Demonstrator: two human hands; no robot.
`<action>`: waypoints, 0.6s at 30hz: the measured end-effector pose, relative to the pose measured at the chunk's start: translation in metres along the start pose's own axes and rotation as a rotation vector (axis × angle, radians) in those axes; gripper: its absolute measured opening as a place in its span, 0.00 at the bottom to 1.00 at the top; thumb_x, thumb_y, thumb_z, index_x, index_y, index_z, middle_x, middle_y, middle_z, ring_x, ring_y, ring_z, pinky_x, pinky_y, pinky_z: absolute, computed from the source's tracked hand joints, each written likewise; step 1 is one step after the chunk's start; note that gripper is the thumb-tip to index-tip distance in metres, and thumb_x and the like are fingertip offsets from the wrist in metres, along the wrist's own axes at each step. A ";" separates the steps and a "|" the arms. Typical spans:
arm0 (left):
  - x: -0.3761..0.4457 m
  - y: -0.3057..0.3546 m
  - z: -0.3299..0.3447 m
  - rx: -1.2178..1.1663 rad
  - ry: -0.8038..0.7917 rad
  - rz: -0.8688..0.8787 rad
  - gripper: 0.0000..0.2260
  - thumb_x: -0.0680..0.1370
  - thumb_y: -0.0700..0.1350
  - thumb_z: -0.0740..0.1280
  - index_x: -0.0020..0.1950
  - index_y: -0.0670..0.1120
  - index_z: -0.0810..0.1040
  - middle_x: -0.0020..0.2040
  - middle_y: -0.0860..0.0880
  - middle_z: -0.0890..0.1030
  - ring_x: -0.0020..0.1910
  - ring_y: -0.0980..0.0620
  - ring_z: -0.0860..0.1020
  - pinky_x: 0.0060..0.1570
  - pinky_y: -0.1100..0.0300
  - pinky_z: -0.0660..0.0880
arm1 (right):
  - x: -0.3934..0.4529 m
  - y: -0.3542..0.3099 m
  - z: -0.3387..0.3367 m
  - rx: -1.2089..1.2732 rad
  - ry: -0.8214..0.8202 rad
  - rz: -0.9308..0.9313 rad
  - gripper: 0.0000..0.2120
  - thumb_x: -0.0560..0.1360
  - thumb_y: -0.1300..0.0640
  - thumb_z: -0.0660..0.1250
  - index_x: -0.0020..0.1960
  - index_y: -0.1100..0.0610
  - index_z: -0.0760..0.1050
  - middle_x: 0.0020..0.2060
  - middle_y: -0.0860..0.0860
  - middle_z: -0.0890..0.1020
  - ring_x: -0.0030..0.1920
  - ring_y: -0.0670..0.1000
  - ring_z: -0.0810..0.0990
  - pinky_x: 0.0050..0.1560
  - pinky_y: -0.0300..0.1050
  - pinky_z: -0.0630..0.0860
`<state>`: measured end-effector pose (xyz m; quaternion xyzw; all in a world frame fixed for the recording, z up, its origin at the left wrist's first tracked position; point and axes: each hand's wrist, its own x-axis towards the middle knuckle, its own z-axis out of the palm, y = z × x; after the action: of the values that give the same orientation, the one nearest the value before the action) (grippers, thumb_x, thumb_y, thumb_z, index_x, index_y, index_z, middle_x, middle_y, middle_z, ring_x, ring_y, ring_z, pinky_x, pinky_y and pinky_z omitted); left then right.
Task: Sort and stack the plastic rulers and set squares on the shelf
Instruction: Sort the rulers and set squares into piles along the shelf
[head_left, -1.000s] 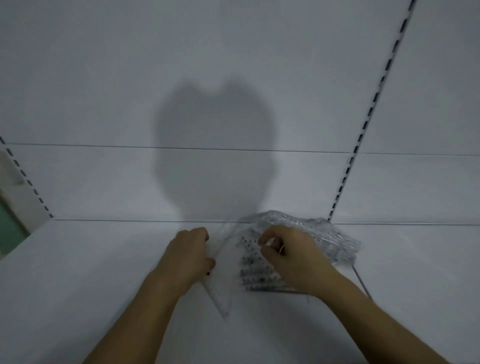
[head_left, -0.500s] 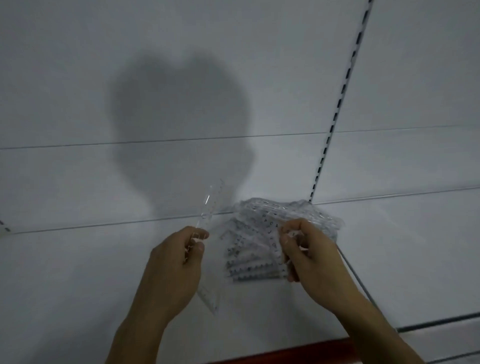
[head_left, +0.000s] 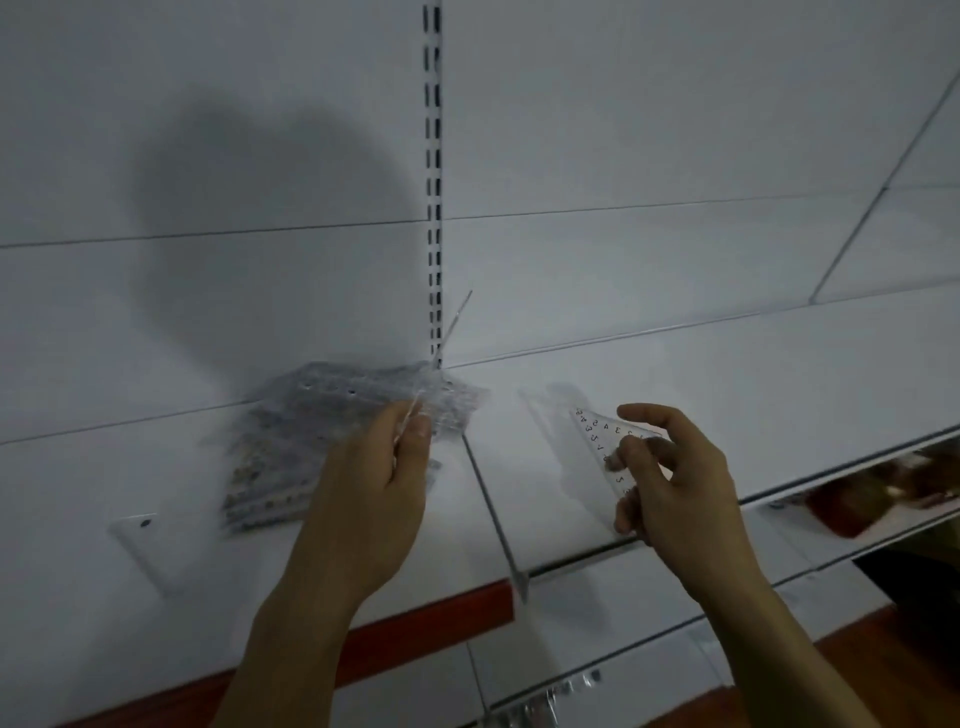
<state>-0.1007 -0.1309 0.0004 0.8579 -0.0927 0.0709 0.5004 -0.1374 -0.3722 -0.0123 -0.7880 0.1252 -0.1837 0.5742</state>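
Note:
A heap of clear plastic rulers and set squares (head_left: 311, 441) lies on the white shelf (head_left: 727, 374), left of the slotted upright. My left hand (head_left: 379, 499) hovers over the heap's right side and pinches a clear ruler (head_left: 453, 327) that sticks up edge-on toward the back wall. To the right, my right hand (head_left: 670, 478) pinches a small clear set square (head_left: 605, 436) with printed numbers, held just above the shelf's right section, well apart from the heap.
A slotted upright (head_left: 434, 182) runs up the back wall. A thin metal divider (head_left: 493, 509) crosses the shelf between my hands. The shelf's front edge carries a red strip (head_left: 415, 629). A lower shelf at the right holds dark reddish packages (head_left: 872, 493).
My right hand has carried a set square away from the heap to the right section of the shelf. The left hand still holds its ruler. The camera has turned right.

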 end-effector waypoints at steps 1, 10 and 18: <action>-0.001 0.010 0.016 0.008 -0.006 0.003 0.21 0.83 0.58 0.52 0.70 0.54 0.73 0.60 0.52 0.80 0.61 0.51 0.77 0.63 0.54 0.73 | 0.003 0.008 -0.018 0.007 0.020 -0.002 0.11 0.83 0.62 0.59 0.58 0.49 0.75 0.40 0.52 0.83 0.23 0.53 0.76 0.24 0.42 0.71; -0.013 0.106 0.213 0.094 -0.124 0.125 0.20 0.84 0.49 0.56 0.76 0.50 0.67 0.61 0.53 0.80 0.60 0.53 0.76 0.59 0.64 0.68 | 0.021 0.074 -0.219 0.063 0.099 0.078 0.23 0.79 0.72 0.58 0.63 0.46 0.70 0.48 0.53 0.80 0.33 0.46 0.76 0.34 0.40 0.75; -0.004 0.215 0.377 0.058 -0.394 0.345 0.15 0.82 0.50 0.63 0.68 0.59 0.67 0.50 0.64 0.77 0.43 0.66 0.77 0.37 0.71 0.72 | 0.007 0.105 -0.392 -0.028 0.415 0.110 0.16 0.77 0.57 0.71 0.62 0.46 0.72 0.40 0.49 0.85 0.39 0.48 0.85 0.42 0.44 0.83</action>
<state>-0.1436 -0.5632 -0.0033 0.8406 -0.3312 -0.0109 0.4284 -0.2998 -0.7438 -0.0039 -0.7331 0.2858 -0.3087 0.5344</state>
